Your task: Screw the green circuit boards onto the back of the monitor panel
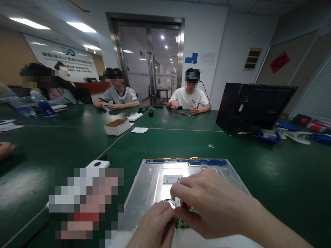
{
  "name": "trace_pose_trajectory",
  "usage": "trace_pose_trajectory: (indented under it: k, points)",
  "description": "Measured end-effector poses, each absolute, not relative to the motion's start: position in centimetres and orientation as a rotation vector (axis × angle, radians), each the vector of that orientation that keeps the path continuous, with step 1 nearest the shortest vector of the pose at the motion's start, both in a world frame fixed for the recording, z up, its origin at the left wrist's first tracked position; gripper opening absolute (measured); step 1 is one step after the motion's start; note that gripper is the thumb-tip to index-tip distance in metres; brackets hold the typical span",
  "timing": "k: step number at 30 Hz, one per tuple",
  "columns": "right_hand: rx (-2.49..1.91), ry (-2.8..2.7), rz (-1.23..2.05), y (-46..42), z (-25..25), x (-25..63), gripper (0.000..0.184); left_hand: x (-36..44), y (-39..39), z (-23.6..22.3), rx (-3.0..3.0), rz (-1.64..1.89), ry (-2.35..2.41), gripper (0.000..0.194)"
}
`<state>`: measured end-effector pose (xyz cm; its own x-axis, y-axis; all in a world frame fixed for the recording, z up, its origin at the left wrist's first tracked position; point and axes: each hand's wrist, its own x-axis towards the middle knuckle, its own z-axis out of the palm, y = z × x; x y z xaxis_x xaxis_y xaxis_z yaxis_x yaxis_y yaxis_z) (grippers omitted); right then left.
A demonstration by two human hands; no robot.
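A flat silver metal panel [144,196] lies before me, with a long blue circuit strip [186,162] along its far edge. Over its near middle, my right hand [204,201] is closed. Between its thumb and index finger shows a small green and red-black object [184,204], mostly hidden. Below the hand I see part of a green circuit board [181,224]. My left hand [157,220] sits beside it at the near edge, fingers curled and pressed together by thin cables [169,201]. What it grips, if anything, is hidden.
Left of the panel lies a white power strip [97,164], partly pixelated. Farther off stand an open box [117,127] and, on the right, a large black monitor [254,106]. A blue tray [269,136] is near it. Other people sit around the green table [181,139].
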<state>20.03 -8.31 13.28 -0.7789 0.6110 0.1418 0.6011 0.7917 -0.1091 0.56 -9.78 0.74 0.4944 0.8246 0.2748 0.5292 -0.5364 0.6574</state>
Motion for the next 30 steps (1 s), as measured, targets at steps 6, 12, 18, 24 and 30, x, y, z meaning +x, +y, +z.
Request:
trace_pose_trajectory:
  k: [6,12,18,24,30]
  points:
    - [-0.941,-2.824,0.131,-8.3,13.3,20.2,0.011,0.6,-9.8,0.6,2.282,0.777,1.077,0.022]
    - [-0.897,-2.826,0.167,-8.5,13.7,20.2,0.014,0.5,-9.7,0.8,2.29,0.764,1.084,0.022]
    - [-0.968,-2.817,0.094,-8.1,13.4,20.0,0.008,0.2,-9.4,-0.4,2.336,0.75,1.071,0.024]
    - [-0.956,-2.827,0.141,-8.2,13.5,20.2,0.014,0.4,-9.3,-0.3,2.338,0.727,1.092,0.023]
    - [-0.882,-2.83,0.219,-8.5,13.8,20.2,0.013,0.5,-9.7,0.9,2.294,0.707,1.085,0.022]
